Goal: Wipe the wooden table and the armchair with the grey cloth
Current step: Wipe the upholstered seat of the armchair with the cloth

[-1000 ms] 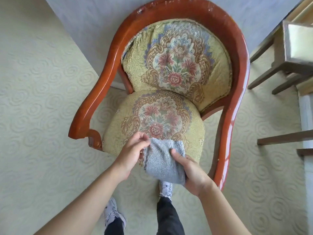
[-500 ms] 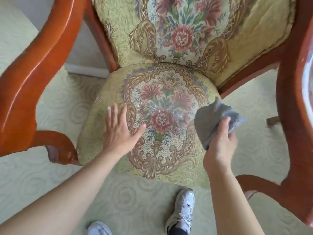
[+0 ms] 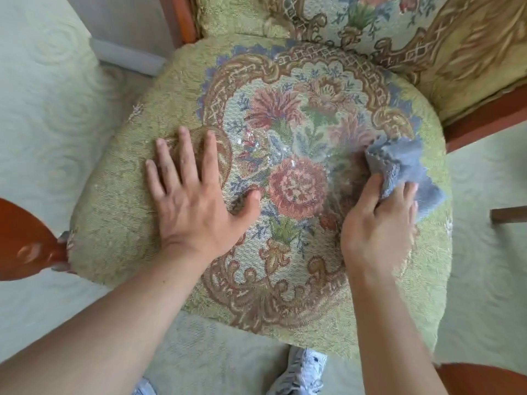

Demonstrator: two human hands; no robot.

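The armchair's round, green-gold seat cushion with a woven floral medallion (image 3: 285, 195) fills most of the view, its front edge curving just above a white sneaker (image 3: 302, 372) on the pale, swirl-patterned carpet (image 3: 42, 124). Bare carpet shows off the cushion's left side and again off its right side. The polished reddish-brown wooden armrest (image 3: 25, 240) ends just beside the cushion's left edge, another piece of the same wood shows at the cushion's lower right corner, and the upholstered backrest (image 3: 427, 38) rises directly behind the cushion. A dark wooden bar end (image 3: 507, 215) pokes in from the frame's right edge, apart from the cushion. The left hand (image 3: 194, 201) lies flat on the cushion left of the central red flower, fingers straight and spread, thumb out, holding nothing. The right hand (image 3: 379, 223) rests on the cushion's right part, its fingers curled round the crumpled grey terry cloth (image 3: 402, 166), which bunches out beyond the fingertips and lies against the fabric near the cushion's right rim. Pale specks dot the weave just above the central flower.
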